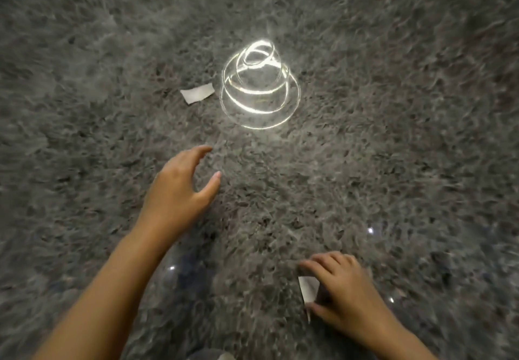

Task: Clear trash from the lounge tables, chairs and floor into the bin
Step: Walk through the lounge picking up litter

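Observation:
A small white paper scrap lies on the grey shaggy carpet, left of centre. My left hand hovers below it, with the fingers spread and curved and nothing in them, a hand's length short of the scrap. My right hand is low at the lower right. Its fingers and thumb pinch a second white paper scrap, whose edge sticks out to the left of the palm.
Bright coiled rings of light glow just right of the lying scrap and look like a reflection. Faint clear rounded shapes with small glints show near my forearms. Carpet fills the rest of the view.

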The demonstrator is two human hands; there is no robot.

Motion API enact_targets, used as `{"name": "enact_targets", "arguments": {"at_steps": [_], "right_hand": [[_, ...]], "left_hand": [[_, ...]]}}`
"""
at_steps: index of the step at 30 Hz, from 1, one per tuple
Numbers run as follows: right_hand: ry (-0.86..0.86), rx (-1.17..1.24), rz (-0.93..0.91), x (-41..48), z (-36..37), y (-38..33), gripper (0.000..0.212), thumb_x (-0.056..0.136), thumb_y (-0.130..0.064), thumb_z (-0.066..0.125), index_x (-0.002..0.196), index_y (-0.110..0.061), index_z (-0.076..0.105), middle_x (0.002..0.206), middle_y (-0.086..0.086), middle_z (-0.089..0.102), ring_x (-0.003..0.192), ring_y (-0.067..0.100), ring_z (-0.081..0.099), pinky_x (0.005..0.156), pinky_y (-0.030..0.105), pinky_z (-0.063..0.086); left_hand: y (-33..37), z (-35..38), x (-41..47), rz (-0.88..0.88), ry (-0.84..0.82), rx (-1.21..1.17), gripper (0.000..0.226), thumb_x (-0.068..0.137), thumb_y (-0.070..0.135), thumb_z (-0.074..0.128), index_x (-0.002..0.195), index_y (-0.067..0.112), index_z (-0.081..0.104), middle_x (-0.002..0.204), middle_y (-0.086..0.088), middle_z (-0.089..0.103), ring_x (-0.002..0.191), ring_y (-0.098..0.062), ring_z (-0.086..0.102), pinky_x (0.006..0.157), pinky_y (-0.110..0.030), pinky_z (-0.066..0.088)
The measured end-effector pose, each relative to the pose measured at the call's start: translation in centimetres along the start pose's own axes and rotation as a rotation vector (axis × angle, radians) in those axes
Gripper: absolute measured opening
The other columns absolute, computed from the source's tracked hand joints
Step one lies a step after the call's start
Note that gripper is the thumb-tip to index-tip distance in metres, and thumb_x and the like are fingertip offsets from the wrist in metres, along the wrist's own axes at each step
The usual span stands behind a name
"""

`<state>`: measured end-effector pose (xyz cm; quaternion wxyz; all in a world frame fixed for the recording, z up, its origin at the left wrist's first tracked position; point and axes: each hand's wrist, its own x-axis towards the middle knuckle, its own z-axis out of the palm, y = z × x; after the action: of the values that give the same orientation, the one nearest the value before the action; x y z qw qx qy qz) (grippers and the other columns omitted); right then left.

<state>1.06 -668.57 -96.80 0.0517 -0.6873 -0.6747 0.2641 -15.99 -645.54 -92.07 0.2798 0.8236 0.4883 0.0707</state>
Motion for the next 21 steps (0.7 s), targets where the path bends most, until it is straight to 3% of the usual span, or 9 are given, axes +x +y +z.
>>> {"name": "enact_targets", "arguments": {"at_steps": [4, 7, 10, 12, 17, 21], "right_hand": [[0.018, -0.052, -0.042, -0.2, 1.9, 0.7, 0.066, 0.027, -0.052, 0.086, 0.087, -0.032, 0.07, 0.083, -0.015, 0.064, 0.072, 0.007, 0.064, 0.059, 0.02, 0.048], [0.01, -0.015, 0.025, -0.4, 1.8, 0.4, 0.064, 0.031, -0.049, 0.087, 0.09, -0.031, 0.069, 0.084, -0.015, 0.063, 0.074, 0.007, 0.063, 0.061, 0.02, 0.046], [-0.069, 0.025, 0.066, -0.3, 2.0, 0.8, 0.055, 0.06, -0.047, 0.077, 0.109, -0.032, 0.058, 0.105, -0.015, 0.054, 0.099, 0.008, 0.051, 0.08, 0.024, 0.028], [-0.12, 0.049, 0.078, -0.1, 2.5, 1.2, 0.047, 0.072, -0.046, 0.067, 0.114, -0.034, 0.049, 0.111, -0.016, 0.046, 0.106, 0.006, 0.039, 0.078, 0.023, 0.018], [-0.074, 0.211, 0.075, 0.3, 2.8, 1.4, 0.033, 0.074, -0.027, 0.071, 0.094, -0.033, 0.045, 0.089, -0.022, 0.037, 0.088, -0.002, 0.038, 0.074, 0.022, 0.021], [-0.046, 0.413, 0.042, 0.9, 1.0, 1.6, 0.044, 0.076, 0.003, 0.064, 0.076, -0.034, 0.041, 0.074, -0.019, 0.04, 0.068, -0.009, 0.041, 0.065, 0.01, 0.031]], "left_hand": [[-0.3, 1.8, 0.5, 0.069, 0.039, -0.028, 0.047, 0.085, 0.029, 0.061, 0.129, 0.016, 0.051, 0.123, -0.005, 0.058, 0.113, -0.019, 0.054, 0.09, -0.027, 0.039], [0.1, 2.2, -0.2, 0.09, 0.023, -0.036, 0.047, 0.085, 0.029, 0.061, 0.129, 0.015, 0.051, 0.123, -0.005, 0.058, 0.113, -0.019, 0.054, 0.09, -0.028, 0.039], [0.7, 2.3, -1.1, 0.096, 0.021, -0.037, 0.047, 0.085, 0.03, 0.06, 0.129, 0.016, 0.051, 0.124, -0.005, 0.058, 0.114, -0.02, 0.054, 0.09, -0.032, 0.042], [0.9, 2.5, -1.6, 0.108, 0.012, -0.039, 0.046, 0.086, 0.03, 0.06, 0.129, 0.016, 0.051, 0.124, -0.004, 0.057, 0.114, -0.019, 0.053, 0.091, -0.033, 0.043], [1.4, 3.1, -1.9, 0.139, -0.022, -0.011, 0.047, 0.087, 0.032, 0.058, 0.131, 0.018, 0.049, 0.127, -0.002, 0.055, 0.114, -0.018, 0.052, 0.091, -0.036, 0.045], [2.1, 3.5, -2.0, 0.155, -0.039, -0.021, 0.046, 0.087, 0.032, 0.058, 0.131, 0.019, 0.049, 0.127, -0.001, 0.055, 0.114, -0.016, 0.051, 0.092, -0.032, 0.043]]}}
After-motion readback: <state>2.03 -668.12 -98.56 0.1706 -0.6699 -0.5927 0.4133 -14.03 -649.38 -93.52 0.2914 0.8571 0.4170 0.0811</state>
